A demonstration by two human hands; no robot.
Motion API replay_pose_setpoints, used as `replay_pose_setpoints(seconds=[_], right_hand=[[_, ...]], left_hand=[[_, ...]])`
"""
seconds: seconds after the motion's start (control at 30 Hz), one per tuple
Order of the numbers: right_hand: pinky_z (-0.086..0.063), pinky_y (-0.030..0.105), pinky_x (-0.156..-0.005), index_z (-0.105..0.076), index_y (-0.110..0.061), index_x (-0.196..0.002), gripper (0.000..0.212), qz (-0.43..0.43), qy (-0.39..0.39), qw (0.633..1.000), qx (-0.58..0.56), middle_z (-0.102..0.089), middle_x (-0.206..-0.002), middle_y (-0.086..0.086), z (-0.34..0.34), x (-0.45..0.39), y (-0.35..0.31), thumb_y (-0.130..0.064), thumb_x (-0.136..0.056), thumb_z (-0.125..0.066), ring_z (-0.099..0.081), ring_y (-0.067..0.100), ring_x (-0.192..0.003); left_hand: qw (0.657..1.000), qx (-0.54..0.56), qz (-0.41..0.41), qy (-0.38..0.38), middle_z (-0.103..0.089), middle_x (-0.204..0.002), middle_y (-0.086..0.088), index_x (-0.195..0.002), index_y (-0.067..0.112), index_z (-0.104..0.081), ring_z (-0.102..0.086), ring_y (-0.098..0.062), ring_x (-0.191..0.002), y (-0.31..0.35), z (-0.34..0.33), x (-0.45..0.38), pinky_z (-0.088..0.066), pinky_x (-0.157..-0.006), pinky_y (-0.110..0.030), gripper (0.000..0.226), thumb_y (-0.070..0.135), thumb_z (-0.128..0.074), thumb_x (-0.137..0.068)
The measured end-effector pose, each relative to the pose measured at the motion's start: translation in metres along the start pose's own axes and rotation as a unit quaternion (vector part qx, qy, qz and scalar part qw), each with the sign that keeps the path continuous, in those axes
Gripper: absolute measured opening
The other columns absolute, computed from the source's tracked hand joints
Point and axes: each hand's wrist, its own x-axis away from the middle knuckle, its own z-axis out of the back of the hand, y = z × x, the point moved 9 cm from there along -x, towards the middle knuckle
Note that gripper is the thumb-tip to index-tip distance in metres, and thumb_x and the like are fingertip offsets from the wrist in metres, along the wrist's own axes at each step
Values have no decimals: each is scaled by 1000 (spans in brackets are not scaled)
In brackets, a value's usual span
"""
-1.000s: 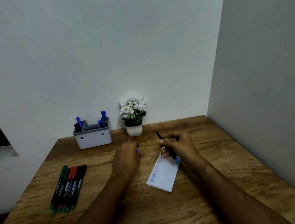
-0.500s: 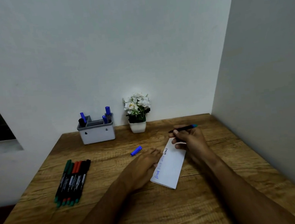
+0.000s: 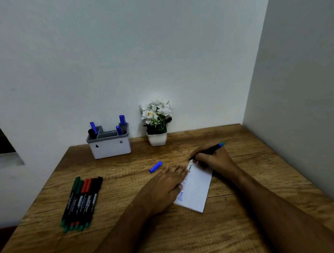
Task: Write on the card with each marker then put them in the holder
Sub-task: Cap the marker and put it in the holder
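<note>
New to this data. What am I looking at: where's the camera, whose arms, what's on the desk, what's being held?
No robot here: a person's bare arms, filmed by a wide-angle camera on their head, looking down at a wooden desk. The right hand grips a black marker with a blue end, tip at a white card. The left hand lies flat on the card's edge. A loose blue cap sits nearby. Left: a row of green, red and black markers. At the wall: a white-and-grey holder and a potted white flower plant.

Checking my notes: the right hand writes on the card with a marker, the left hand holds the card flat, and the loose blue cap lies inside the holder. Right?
Not quite. The head view shows the blue cap lying on the table, in front of the holder. The rest stands: right hand, marker, left hand, card.
</note>
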Motion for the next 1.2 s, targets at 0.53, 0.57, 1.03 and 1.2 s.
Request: replay_pose_setpoints(seconds=[0.53, 0.57, 1.03, 1.2], right_hand=[[-60, 27, -72, -80, -9, -83, 12, 55, -26, 994, 95, -79, -85, 2, -2, -12, 6, 0, -85, -73, -74, 12, -84], [-60, 26, -72, -80, -9, -84, 11, 60, -30, 993, 101, -79, -86, 3, -2, -11, 5, 0, -85, -74, -74, 11, -84], [-57, 20, -69, -80, -9, -82, 13, 75, -26, 988, 131, -78, -85, 2, -5, -12, 4, 0, -86, -73, -72, 8, -81], [-52, 15, -62, -78, -9, -78, 14, 68, -26, 989, 128, -77, -78, 2, -6, -13, 5, 1, -85, -71, -68, 1, -72]], left_hand=[[1000, 27, 1, -15, -9, -164, 13, -156, 27, -18, 3, 4, -148, -6, -5, -3, 9, -115, -15, 53, 26, -34, -106], [1000, 25, 1, -16, -9, -164, 13, -156, 27, -18, 3, 5, -147, -6, -5, -3, 10, -115, -14, 53, 27, -33, -106], [1000, 14, -7, -6, -11, -164, 10, -156, 25, -19, 3, 7, -145, -4, -4, -3, 17, -105, -4, 52, 26, -33, -106], [1000, 22, -7, -1, -12, -164, 10, -156, 25, -20, 1, 2, -148, -5, -3, -2, 14, -111, -8, 53, 24, -33, -105]])
